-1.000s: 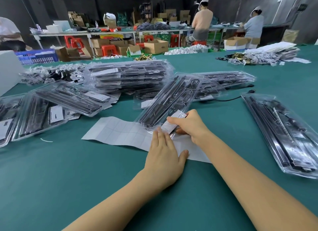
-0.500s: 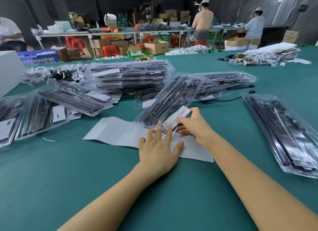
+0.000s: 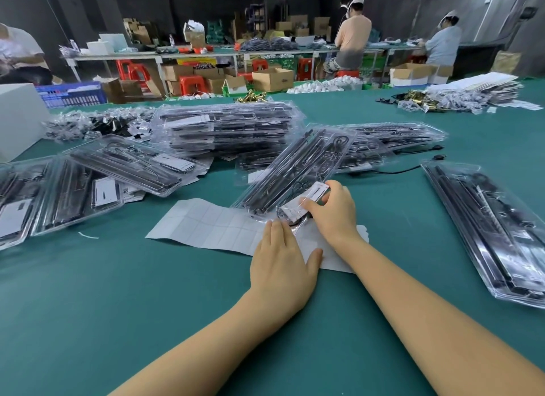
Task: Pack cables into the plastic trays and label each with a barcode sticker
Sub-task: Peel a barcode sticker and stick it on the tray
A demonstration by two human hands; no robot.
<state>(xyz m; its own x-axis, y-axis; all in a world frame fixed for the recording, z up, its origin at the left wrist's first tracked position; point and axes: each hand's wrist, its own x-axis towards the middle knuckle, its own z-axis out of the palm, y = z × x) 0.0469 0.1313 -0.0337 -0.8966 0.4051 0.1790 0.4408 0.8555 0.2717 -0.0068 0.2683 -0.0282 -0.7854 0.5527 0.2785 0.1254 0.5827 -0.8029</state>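
A clear plastic tray [image 3: 298, 171] packed with black cables lies slanted on the green table [image 3: 118, 307], its near end on a white sticker backing sheet [image 3: 206, 224]. A white barcode sticker [image 3: 309, 196] sits on the tray's near end. My right hand [image 3: 333, 212] covers the sticker's near side, its fingers curled on the sticker. My left hand [image 3: 283, 266] lies flat with straight fingers on the backing sheet, fingertips at the tray's near edge.
Labelled trays lie at the left [image 3: 126, 168], a tall stack [image 3: 227, 127] stands behind, another tray [image 3: 489, 227] lies at the right. A loose black cable [image 3: 401, 170] runs beside it. Bagged parts [image 3: 88, 124] and a white box [image 3: 17, 118] sit far left. People work at back tables.
My right hand slid forward along the sticker onto the tray's end. My left hand stayed flat on the backing sheet, with its fingertips at the tray's near edge.
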